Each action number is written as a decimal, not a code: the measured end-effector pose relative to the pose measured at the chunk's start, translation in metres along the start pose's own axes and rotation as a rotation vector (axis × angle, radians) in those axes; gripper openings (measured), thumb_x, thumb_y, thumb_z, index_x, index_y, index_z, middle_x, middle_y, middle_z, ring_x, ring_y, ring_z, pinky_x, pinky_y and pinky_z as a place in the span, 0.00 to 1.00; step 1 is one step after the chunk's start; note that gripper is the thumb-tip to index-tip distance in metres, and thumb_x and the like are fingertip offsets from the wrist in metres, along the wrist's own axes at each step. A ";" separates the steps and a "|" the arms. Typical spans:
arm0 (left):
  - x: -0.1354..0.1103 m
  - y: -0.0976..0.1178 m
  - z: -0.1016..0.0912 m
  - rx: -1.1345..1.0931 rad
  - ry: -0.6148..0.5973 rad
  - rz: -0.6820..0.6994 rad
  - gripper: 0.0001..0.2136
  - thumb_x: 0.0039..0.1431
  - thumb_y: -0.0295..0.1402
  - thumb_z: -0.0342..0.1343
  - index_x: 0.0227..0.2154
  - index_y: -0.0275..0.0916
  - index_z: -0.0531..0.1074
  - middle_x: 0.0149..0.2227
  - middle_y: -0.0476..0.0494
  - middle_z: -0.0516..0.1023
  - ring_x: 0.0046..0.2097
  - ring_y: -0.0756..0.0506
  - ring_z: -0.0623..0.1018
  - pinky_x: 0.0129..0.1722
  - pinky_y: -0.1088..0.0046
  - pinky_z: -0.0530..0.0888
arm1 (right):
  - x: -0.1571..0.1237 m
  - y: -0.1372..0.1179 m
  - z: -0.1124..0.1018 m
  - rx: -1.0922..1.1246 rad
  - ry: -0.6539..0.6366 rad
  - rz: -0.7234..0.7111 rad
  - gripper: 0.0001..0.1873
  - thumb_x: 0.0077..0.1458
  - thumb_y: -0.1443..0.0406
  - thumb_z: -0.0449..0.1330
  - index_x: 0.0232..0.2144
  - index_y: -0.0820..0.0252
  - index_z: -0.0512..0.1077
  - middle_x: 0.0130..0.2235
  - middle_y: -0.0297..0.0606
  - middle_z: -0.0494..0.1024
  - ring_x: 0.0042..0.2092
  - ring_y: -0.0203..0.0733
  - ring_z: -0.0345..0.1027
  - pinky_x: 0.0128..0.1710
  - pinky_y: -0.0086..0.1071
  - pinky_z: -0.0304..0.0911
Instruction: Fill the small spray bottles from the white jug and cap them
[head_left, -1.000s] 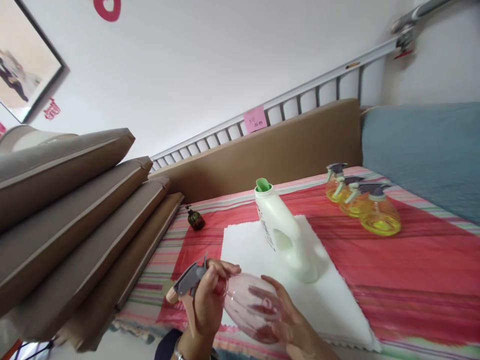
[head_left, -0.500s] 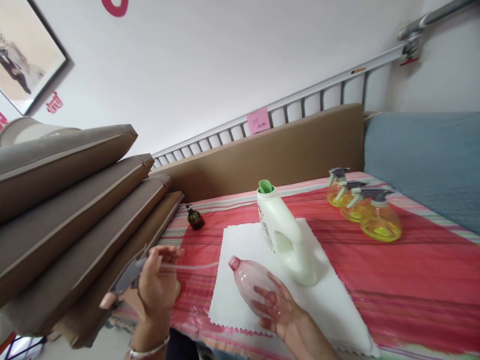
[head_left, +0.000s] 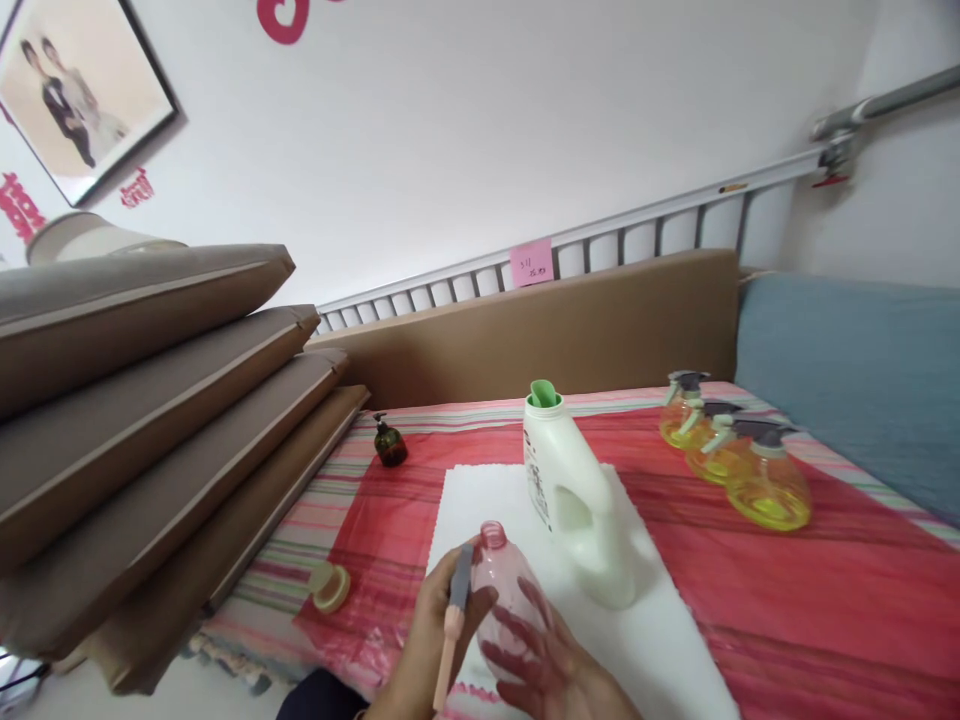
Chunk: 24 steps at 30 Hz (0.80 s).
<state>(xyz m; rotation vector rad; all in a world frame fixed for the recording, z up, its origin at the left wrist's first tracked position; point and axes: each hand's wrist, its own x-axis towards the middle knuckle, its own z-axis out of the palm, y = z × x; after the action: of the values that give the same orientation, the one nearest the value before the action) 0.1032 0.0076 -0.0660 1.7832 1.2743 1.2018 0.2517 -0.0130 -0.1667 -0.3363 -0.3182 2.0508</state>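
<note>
My right hand (head_left: 559, 665) is wrapped round a clear pink spray bottle (head_left: 504, 585) with an uncovered threaded neck. The bottle stands nearly upright over the white cloth (head_left: 469, 490). My left hand (head_left: 429, 625) is closed on a grey and pink spray trigger head (head_left: 457, 590), right beside the bottle's neck. The head's tube is hidden. Just beyond the bottle stands a pale green jug (head_left: 577, 480) with a handle and a green spout (head_left: 543, 392) in its opening.
Several spray bottles with yellow liquid (head_left: 769, 490) stand at the right. A dark pump bottle (head_left: 391, 443) is at the back left, and a pale round cap (head_left: 328, 586) lies at the left. Stacked brown cushions (head_left: 172, 430) rise on the left. Red sheeting (head_left: 847, 610) covers the striped cloth.
My left hand has brought the spray trigger head from the left over to the bottle. The pink bottle has tipped more upright. The view has shifted slightly, and the round cap now shows fully.
</note>
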 end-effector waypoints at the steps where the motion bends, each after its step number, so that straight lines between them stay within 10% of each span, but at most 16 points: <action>1: -0.001 -0.003 0.000 -0.020 -0.035 -0.012 0.19 0.49 0.40 0.61 0.44 0.39 0.74 0.42 0.40 0.80 0.42 0.40 0.79 0.42 0.68 0.76 | 0.002 0.001 -0.002 -0.044 0.034 0.009 0.42 0.37 0.55 0.71 0.52 0.41 0.55 0.49 0.38 0.71 0.48 0.58 0.69 0.41 0.44 0.63; 6: -0.004 -0.018 -0.002 -0.081 -0.073 -0.063 0.19 0.51 0.41 0.59 0.46 0.40 0.73 0.45 0.38 0.78 0.46 0.40 0.77 0.46 0.66 0.74 | 0.011 0.004 -0.016 -0.376 0.219 -0.216 0.45 0.32 0.55 0.72 0.53 0.45 0.56 0.59 0.43 0.58 0.48 0.54 0.68 0.37 0.40 0.65; 12: -0.010 -0.033 0.006 -0.094 -0.101 -0.101 0.17 0.51 0.38 0.59 0.45 0.38 0.73 0.42 0.40 0.79 0.41 0.41 0.77 0.45 0.67 0.74 | 0.018 0.002 -0.022 -0.880 0.301 -0.454 0.42 0.33 0.63 0.65 0.53 0.54 0.57 0.50 0.44 0.70 0.47 0.52 0.67 0.45 0.41 0.65; 24: -0.016 -0.068 0.016 -0.122 -0.103 -0.124 0.18 0.48 0.34 0.60 0.45 0.39 0.73 0.45 0.41 0.79 0.47 0.40 0.76 0.48 0.65 0.72 | 0.028 0.009 -0.045 -1.446 0.378 -0.555 0.41 0.33 0.68 0.62 0.53 0.59 0.57 0.54 0.47 0.68 0.54 0.51 0.63 0.54 0.41 0.60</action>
<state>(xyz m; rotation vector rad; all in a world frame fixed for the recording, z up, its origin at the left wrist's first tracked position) 0.0908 0.0158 -0.1359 1.6327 1.2072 1.0809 0.2479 0.0111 -0.2150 -1.2875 -1.4373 0.8724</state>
